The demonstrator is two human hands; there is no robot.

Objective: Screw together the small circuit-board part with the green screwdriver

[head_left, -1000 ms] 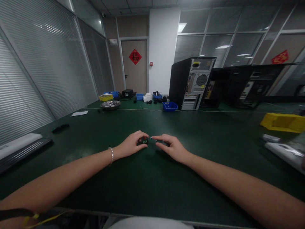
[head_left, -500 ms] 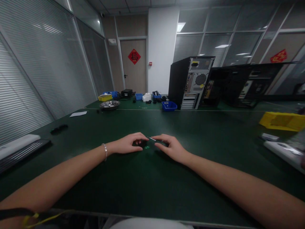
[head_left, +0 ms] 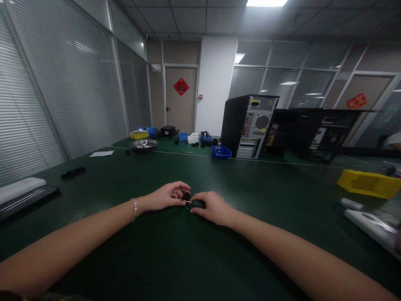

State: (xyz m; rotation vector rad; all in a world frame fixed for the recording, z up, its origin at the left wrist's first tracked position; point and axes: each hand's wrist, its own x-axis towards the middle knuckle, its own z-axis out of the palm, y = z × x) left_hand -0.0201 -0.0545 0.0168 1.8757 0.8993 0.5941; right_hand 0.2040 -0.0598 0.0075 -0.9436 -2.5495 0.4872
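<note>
My left hand (head_left: 167,196), with a bracelet at the wrist, is closed around a small black part (head_left: 186,196). Fingers cover much of that part, so its kind cannot be made out. A small screwdriver (head_left: 198,204) sits between the thumb and fingers of my right hand (head_left: 214,209). Its dark handle lies in the grip, and its thin metal shaft points left toward the black part and the left thumb. Whether the tip touches the part is too small to tell. Both hands are low over the green table (head_left: 175,255).
A computer tower (head_left: 239,127) stands at the back right behind a blue bin (head_left: 222,152). On the right are a yellow bin (head_left: 366,183) and a white device (head_left: 369,225). A metal bowl (head_left: 144,145) and a keyboard-like black object (head_left: 28,201) are on the left.
The right hand has moved left with the screwdriver, bringing its shaft up to the left hand. The left fingers have lifted the black part slightly. The view has tilted upward.
</note>
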